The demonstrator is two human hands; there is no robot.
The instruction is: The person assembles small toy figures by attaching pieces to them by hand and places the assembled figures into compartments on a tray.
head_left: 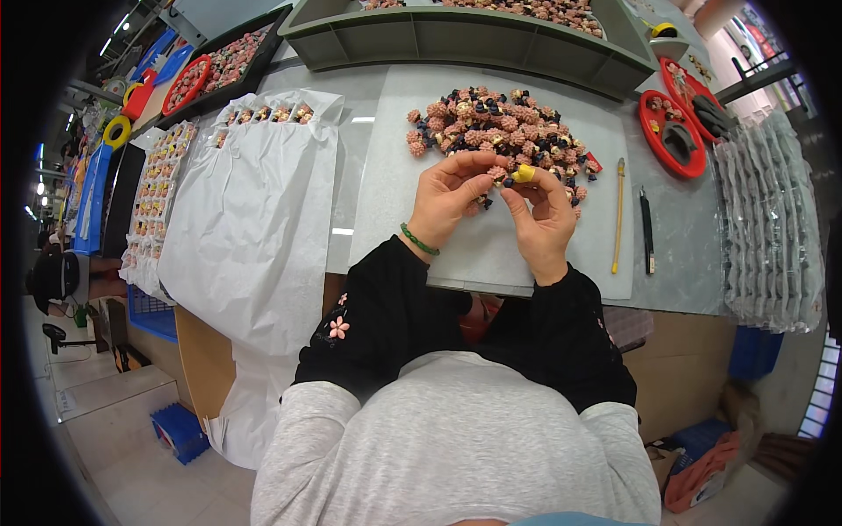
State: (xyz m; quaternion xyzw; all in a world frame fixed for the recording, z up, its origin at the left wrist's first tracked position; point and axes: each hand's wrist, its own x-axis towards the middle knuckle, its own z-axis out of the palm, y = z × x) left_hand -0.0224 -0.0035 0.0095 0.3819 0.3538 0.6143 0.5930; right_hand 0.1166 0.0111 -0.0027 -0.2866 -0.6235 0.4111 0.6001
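Observation:
My left hand [445,195], a green bead bracelet at its wrist, pinches a small figurine [497,174] with pink curly hair and a dark body. From the other side my right hand [542,210] closes on the dark end of this figurine, thumb and index finger meeting there. Yellow tape or a finger cover [524,174] wraps the right index fingertip. Just beyond both hands lies a heap of similar figurines [500,123] on a white sheet [386,175]. The fingers hide part of the held figurine.
A grey-green crate [474,48] with more figurines stands at the back. To the left, white wrapping sheet [254,193] partly covers a row of figurines. On the right lie a thin yellow-tipped stick [618,219], a black pen [647,232], red trays [671,136] and stacked clear blister trays [772,228].

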